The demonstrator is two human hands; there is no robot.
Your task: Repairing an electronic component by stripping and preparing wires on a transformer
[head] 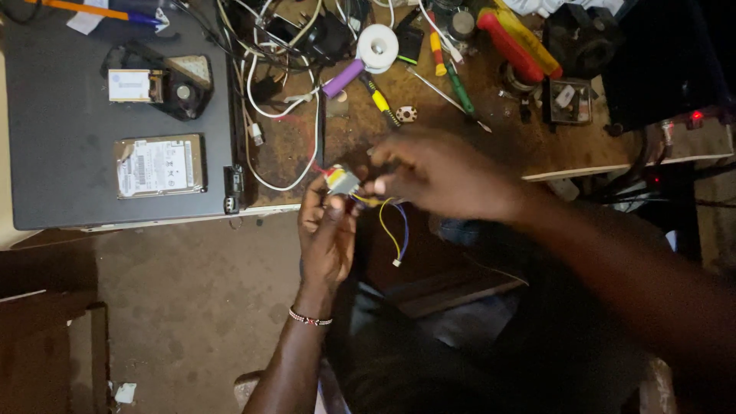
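Across the top of the view runs the desk (pixel 552 153), brown and cluttered, and on its left end lies a big dark laptop (pixel 61 153), lid shut, carrying a hard drive (pixel 159 165) and, above that, a black part with a small fan (pixel 165 83). White cables (pixel 303 138) loop over the desk just right of the laptop, with a white reel (pixel 378 46), a purple cylinder (pixel 343 78), several screwdrivers (pixel 460 90) and red and yellow tool handles (pixel 515 40) spread farther right. Below the desk's front edge, over the bare floor (pixel 192 307), the left hand (pixel 328 238) rises from a wrist with a beaded band (pixel 310 318); its fingers are closed around a small transformer (pixel 342 181), grey with yellow tape, which sits at the fingertips, just off the desk edge. The right hand (pixel 441 175) comes in from the right, blurred, its fingertips pinched together just beside the transformer where the leads leave it; whether they grip a lead I cannot tell. Yellow and blue wires (pixel 392 226) hang down from the transformer between the two hands, ending in a tiny white plug (pixel 397 263).
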